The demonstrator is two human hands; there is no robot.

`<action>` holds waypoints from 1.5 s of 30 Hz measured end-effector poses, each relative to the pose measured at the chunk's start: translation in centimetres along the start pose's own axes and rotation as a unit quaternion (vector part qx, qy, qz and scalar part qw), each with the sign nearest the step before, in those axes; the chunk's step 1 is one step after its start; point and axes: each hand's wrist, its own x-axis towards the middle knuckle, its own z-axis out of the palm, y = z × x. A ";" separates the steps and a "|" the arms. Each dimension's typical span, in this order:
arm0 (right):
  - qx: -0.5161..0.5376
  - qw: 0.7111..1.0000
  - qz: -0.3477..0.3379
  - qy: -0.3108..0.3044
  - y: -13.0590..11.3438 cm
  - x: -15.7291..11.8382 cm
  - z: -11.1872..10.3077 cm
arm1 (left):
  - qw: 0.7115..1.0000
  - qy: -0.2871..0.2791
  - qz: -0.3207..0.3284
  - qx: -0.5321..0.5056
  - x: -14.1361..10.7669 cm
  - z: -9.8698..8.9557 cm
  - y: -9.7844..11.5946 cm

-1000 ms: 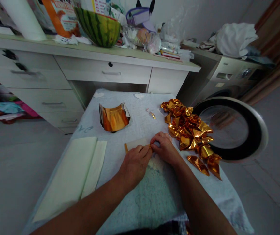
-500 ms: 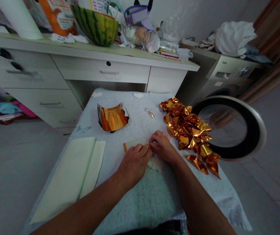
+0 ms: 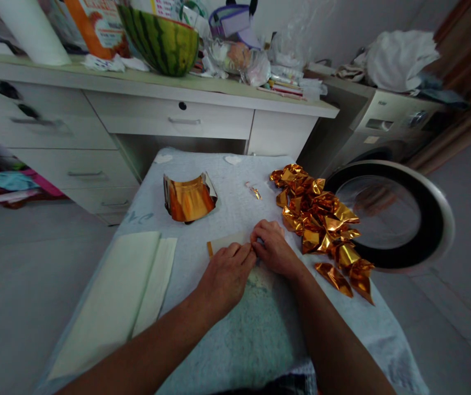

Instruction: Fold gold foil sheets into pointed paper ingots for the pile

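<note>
Both hands meet over a whitish sheet of paper (image 3: 227, 240) with a gold strip at its left end, lying on the cloth-covered table. My left hand (image 3: 227, 277) has its fingers together, pressed on the sheet's near edge. The thumb and fingers of my right hand (image 3: 274, 248) pinch that edge beside the left fingertips. Much of the sheet is hidden under the hands. Beyond them stands a curved stack of gold foil paper (image 3: 189, 198). Right of my right hand lies a pile of folded gold foil pieces (image 3: 317, 211).
Pale green folded paper (image 3: 107, 296) lies at the left of the table (image 3: 235, 334). A small gold scrap (image 3: 255, 192) rests near the middle. Behind is a cabinet (image 3: 169, 118) bearing a cut watermelon (image 3: 161, 44). A washing machine's open door (image 3: 432, 230) reaches close to the table's right side.
The camera view has shifted slightly. Both hands stay at the same place on the paper, with hardly any visible movement.
</note>
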 end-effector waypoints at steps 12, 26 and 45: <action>0.010 1.000 -0.007 -0.006 -0.2 -0.2 -0.2 | 1.000 0.008 0.001 0.015 -0.1 0.2 0.1; 0.010 1.000 -0.011 -0.006 0.2 -0.1 -0.2 | 1.000 0.010 -0.002 0.015 -0.3 -0.1 0.3; 0.031 0.999 0.026 0.023 0.2 0.0 0.2 | 0.997 0.072 0.020 0.010 -0.9 0.8 -0.2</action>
